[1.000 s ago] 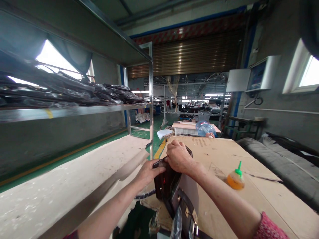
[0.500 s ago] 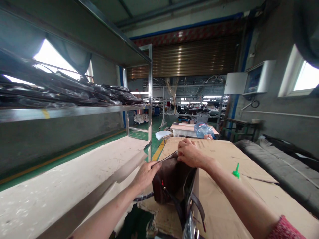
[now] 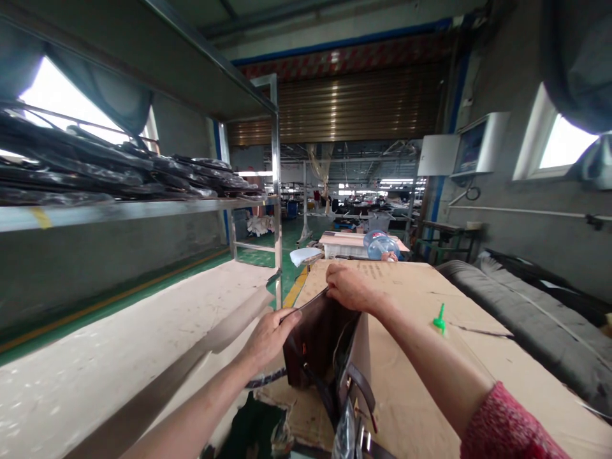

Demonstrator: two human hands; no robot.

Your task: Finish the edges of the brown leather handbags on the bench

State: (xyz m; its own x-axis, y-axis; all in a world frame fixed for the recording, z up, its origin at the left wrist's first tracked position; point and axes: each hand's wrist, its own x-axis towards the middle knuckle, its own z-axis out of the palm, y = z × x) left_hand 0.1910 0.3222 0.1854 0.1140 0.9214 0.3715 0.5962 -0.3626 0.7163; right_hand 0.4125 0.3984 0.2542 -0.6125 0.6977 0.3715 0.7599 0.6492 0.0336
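In the head view, we are holding a bag (image 3: 313, 331) open by its rim (image 3: 306, 305).
The bag is standing on the cardboard (image 3: 421, 395) in front of us, its mouth gaping. Our left hand (image 3: 268, 335) is pinching the rim between thumb and fingers; our right hand (image 3: 351, 287) is gripping it farther along, its fingertips partly hidden. We are probably adjusting or checking this edge, and the next move seems to be calling for a firm, even hold. Beyond the right hand, some print (image 3: 370, 269) is showing on the cardboard, but we are not managing to read it; we are seeing no brand on the bag.
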